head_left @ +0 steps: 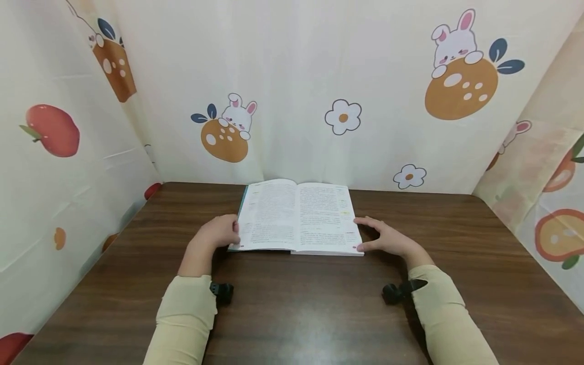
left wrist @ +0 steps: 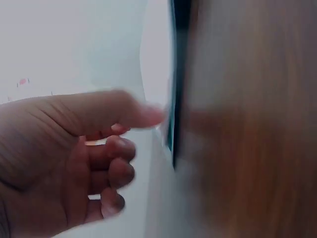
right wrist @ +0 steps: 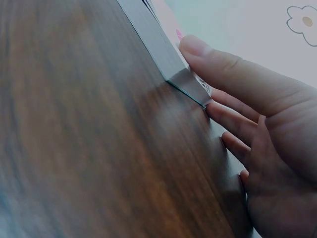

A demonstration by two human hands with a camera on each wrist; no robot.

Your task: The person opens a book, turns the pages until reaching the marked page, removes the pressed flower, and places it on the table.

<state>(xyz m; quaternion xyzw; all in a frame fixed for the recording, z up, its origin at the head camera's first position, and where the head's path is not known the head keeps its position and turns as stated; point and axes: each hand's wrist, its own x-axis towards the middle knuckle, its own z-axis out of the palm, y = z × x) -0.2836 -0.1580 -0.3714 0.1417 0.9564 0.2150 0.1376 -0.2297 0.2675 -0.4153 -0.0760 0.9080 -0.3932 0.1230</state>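
Nothing legible. Open book (head_left: 296,215): dense printed lines on left page (head_left: 272,215) and right page (head_left: 323,210), too small to read. Yellow marks (head_left: 344,213) on right page, content unreadable. Small reddish marks (head_left: 354,247) at both lower outer corners, can't make them out; right wrist view shows a pink one, same story.

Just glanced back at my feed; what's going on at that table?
A person is handling an open book, which lies print side up on the brown table. The left hand is at the book's left edge; whether it grips anything there is unclear. The right hand touches the right edge near the lower corner, its fingers spread.
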